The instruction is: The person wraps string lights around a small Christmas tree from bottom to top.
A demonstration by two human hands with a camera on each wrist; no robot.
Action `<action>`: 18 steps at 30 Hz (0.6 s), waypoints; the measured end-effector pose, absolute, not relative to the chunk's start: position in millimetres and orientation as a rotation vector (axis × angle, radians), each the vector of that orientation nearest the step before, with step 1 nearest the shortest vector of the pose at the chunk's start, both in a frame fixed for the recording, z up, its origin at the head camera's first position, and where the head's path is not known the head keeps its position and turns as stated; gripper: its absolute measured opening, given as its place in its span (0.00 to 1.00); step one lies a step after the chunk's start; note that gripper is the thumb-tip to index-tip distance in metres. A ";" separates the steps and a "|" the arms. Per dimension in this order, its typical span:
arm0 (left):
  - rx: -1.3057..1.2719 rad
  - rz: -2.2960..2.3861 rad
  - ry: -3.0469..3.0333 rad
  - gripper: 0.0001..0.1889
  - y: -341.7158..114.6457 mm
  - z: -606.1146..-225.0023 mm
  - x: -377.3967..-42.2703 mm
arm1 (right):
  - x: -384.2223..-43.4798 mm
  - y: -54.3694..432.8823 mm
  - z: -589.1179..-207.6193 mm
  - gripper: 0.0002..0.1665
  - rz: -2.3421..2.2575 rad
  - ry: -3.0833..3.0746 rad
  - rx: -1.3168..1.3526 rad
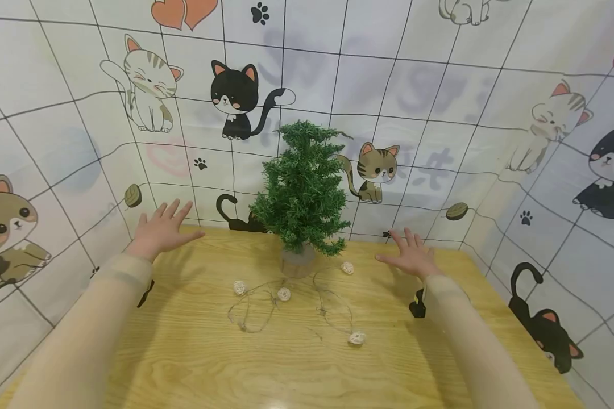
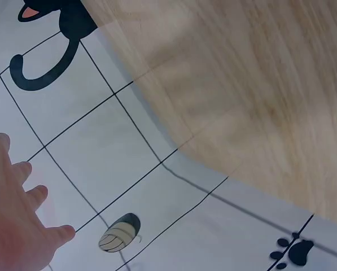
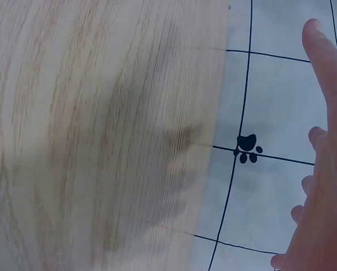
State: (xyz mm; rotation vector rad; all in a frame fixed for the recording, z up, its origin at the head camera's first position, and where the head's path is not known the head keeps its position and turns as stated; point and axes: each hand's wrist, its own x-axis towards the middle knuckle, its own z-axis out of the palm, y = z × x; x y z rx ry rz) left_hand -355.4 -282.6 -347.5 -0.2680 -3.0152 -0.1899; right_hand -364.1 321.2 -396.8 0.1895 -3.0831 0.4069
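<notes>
In the head view a small green artificial Christmas tree (image 1: 303, 187) stands upright on a round base (image 1: 297, 262) near the back of the table. To its left my left hand (image 1: 161, 230) is held over the table's back corner, fingers spread and holding nothing. On the tree's other side my right hand (image 1: 411, 255) is likewise spread and bare. A thin twine garland (image 1: 258, 329) lies in loose loops before the tree, with white woven balls (image 1: 283, 294) around it. Both wrist views show spread fingers, the left hand (image 2: 16, 226) and right hand (image 3: 320, 197), against table and wall cloth.
The wooden table (image 1: 225, 369) meets a white cloth wall (image 1: 307, 68) printed with cats and grid lines at the back and sides. Another woven ball (image 1: 357, 338) lies towards the front right. A small black object (image 1: 417, 307) shows beside the right wrist.
</notes>
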 end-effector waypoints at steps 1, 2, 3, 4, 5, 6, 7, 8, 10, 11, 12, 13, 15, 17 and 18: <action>-0.271 -0.181 -3.010 0.52 -283.4 -345.5 -356.8 | -364.3 320.5 -396.4 0.62 0.407 -3.083 0.190; -0.274 -0.174 -3.004 0.52 -284.8 -344.0 -358.6 | -364.5 319.7 -396.0 0.62 0.409 -3.082 0.189; -0.276 -0.160 -2.995 0.52 -285.8 -341.9 -360.1 | -365.1 319.0 -395.8 0.62 0.407 -3.079 0.189; -0.278 -0.154 -2.985 0.52 -286.0 -340.4 -361.1 | -365.7 318.6 -394.8 0.62 0.399 -3.076 0.193; -0.279 -0.148 -2.977 0.52 -286.5 -339.1 -361.9 | -366.3 318.2 -393.9 0.61 0.393 -3.071 0.197; -0.279 -0.141 -2.973 0.52 -286.8 -337.9 -362.1 | -366.8 317.6 -392.8 0.61 0.384 -3.067 0.203; -0.281 -0.134 -2.973 0.52 -287.2 -336.9 -361.9 | -367.2 317.0 -391.9 0.62 0.377 -3.063 0.206; -0.282 -0.128 -2.975 0.52 -287.4 -336.4 -361.2 | -367.8 316.5 -391.1 0.62 0.369 -3.059 0.209; -0.283 -0.121 -2.987 0.52 -287.1 -336.3 -358.7 | -368.3 315.9 -389.9 0.62 0.354 -3.055 0.212; -0.286 -0.115 -2.997 0.52 -287.6 -337.3 -357.9 | -368.4 315.8 -389.6 0.62 0.349 -3.056 0.211; -0.291 -0.113 -3.003 0.52 -287.8 -338.4 -357.0 | -368.3 315.9 -389.3 0.62 0.340 -3.058 0.212; -0.293 -0.112 -3.006 0.53 -288.0 -339.6 -356.5 | -368.2 316.1 -389.2 0.62 0.333 -3.060 0.210; -0.297 -0.126 -3.003 0.53 -287.4 -341.6 -356.4 | -367.2 316.8 -388.7 0.62 0.322 -3.060 0.205; -0.298 -0.141 -2.995 0.53 -286.4 -342.9 -357.5 | -365.6 317.4 -388.0 0.61 0.325 -3.062 0.196; -0.297 -0.149 -2.991 0.53 -285.4 -343.0 -357.9 | -364.7 317.5 -387.6 0.60 0.327 -3.063 0.194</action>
